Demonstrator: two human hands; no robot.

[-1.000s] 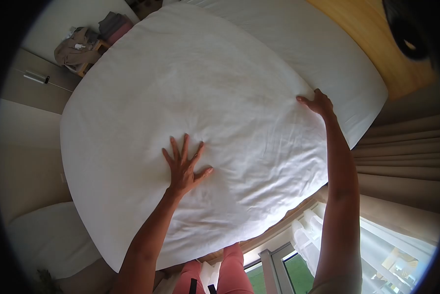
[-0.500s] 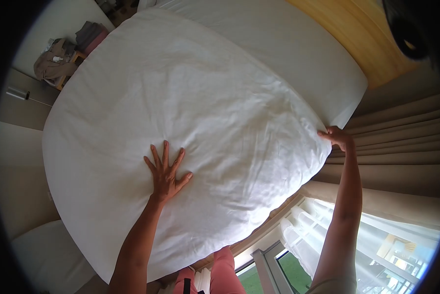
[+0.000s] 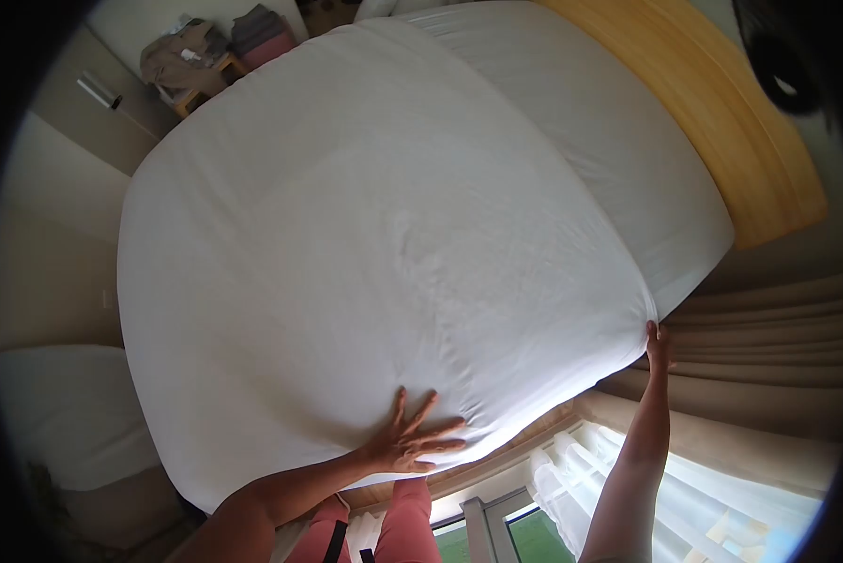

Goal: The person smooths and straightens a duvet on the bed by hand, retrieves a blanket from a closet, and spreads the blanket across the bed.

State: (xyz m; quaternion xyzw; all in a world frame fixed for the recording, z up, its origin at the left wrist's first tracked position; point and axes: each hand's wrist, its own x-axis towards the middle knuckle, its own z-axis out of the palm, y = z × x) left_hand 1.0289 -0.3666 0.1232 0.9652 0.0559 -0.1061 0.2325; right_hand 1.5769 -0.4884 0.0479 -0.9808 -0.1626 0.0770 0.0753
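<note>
A white duvet (image 3: pixel 346 216) is spread over most of the bed, with its folded edge running diagonally toward the right. Under and beyond that edge shows the white bottom sheet (image 3: pixel 618 159). My left hand (image 3: pixel 410 441) lies flat on the duvet near its front side, fingers spread. At the right corner of the duvet, my right hand (image 3: pixel 659 345) pinches the edge between thumb and fingers and draws it taut. Shallow creases run across the cloth between the two hands.
A wooden headboard (image 3: pixel 703 122) borders the bed at upper right. Brown curtains (image 3: pixel 750 347) hang to the right, with sheer white curtains (image 3: pixel 703 488) below them. Folded clothes (image 3: pixel 262 33) sit at the far upper left. A white cushioned seat (image 3: pixel 74 413) stands at left.
My left hand has slid toward the near side of the duvet. My right hand, still gripping the corner, has come lower and nearer. The duvet looks smoother and tighter; the view has shifted.
</note>
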